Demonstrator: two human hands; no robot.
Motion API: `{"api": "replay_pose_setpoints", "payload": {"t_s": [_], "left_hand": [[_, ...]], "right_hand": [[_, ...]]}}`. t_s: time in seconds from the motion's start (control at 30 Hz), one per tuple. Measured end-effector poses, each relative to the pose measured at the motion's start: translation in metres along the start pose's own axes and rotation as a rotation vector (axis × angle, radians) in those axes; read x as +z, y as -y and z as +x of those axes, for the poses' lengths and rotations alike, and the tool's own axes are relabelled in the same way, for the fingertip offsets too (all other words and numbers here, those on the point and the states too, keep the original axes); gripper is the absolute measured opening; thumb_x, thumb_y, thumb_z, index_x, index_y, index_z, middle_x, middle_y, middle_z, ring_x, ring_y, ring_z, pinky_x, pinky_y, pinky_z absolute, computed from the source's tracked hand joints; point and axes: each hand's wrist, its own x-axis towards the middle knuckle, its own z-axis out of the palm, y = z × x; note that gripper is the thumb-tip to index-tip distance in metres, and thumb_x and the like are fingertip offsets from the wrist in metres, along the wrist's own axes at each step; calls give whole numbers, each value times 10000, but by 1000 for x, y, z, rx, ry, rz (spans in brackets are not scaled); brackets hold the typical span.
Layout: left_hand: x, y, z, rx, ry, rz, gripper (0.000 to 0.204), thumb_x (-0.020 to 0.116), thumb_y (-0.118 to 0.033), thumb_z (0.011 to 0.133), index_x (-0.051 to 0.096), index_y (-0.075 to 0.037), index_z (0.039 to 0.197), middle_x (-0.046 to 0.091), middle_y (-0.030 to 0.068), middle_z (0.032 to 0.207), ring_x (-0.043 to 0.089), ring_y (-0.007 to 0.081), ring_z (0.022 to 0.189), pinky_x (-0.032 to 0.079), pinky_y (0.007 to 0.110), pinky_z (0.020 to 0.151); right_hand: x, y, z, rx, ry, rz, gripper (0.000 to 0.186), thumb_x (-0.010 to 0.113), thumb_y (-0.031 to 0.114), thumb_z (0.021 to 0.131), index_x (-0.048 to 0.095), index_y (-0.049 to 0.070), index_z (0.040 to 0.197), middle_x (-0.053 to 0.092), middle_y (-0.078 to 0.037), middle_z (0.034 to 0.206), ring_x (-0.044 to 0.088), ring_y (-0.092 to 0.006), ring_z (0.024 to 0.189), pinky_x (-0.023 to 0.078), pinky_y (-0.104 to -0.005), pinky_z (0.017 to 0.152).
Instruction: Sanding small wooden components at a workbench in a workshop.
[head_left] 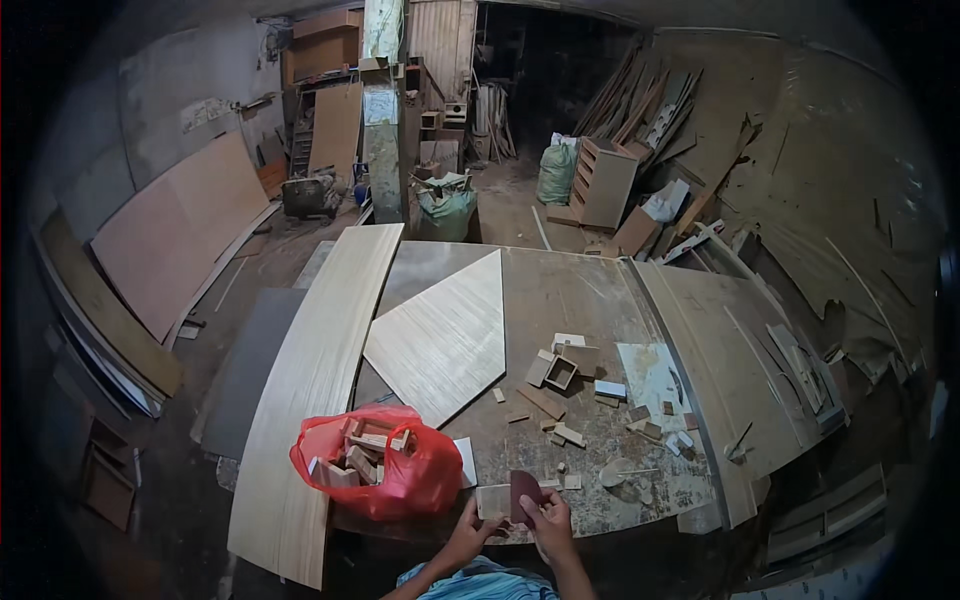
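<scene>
My left hand [468, 532] is closed on the edge of a small pale wooden block [492, 500] at the bench's front edge. Pinched in my right hand [551, 526] is a dark maroon sheet [524, 490], which looks like sandpaper; it overlaps the block's right end. Left of my hands sits a red plastic bag [436, 475], its mouth open, filled with small wood offcuts [368, 455]. A white flat piece [465, 460] stands between the bag and the block. Whether the sheet presses on the block, I cannot tell.
On the worktable [560, 285] lie a long pale board [320, 370], a pointed panel [450, 345] and scattered wooden blocks [560, 372]. A raised edge strip [680, 390] runs along the right. Beyond stand a pillar [384, 150], green sacks [446, 210] and leaning sheets [180, 230].
</scene>
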Motion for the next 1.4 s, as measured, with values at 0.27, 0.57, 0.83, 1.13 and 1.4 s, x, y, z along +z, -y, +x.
{"api": "replay_pose_setpoints", "payload": {"t_s": [0.27,0.57,0.83,1.13,1.4], "left_hand": [[-7,0,5,25,-91,188,301,687,-155,965,602,11,1201,686,51,938,659,99,805,562,273,714],[-14,5,-1,-82,-52,338,251,724,-204,941,698,15,1060,711,30,838,633,72,747,505,242,674],[-4,-1,2,-151,-44,359,242,701,-207,957,702,14,1056,708,40,809,636,72,724,506,241,664],[-8,16,3,-154,-11,370,268,707,-240,949,694,9,1050,715,52,821,653,101,728,512,250,667],[3,0,-13,-54,-153,317,279,704,-167,916,666,20,1121,692,41,868,624,75,763,526,251,667]], "right_hand": [[2,8,-4,-249,2,-241,247,769,74,879,581,31,1034,640,-38,950,601,-90,878,503,-264,792],[-11,44,2,-488,-48,-809,256,835,135,811,642,1,911,652,-87,841,633,-170,815,510,-310,754],[-14,33,18,-455,-47,-872,222,807,124,826,656,-7,924,610,-84,802,567,-175,702,463,-301,639],[-27,26,16,-406,12,-793,243,829,153,811,672,4,920,642,-51,838,586,-142,769,477,-294,714],[-13,33,1,-416,332,-757,245,813,186,840,689,16,965,644,-55,838,598,-134,764,481,-292,690]]}}
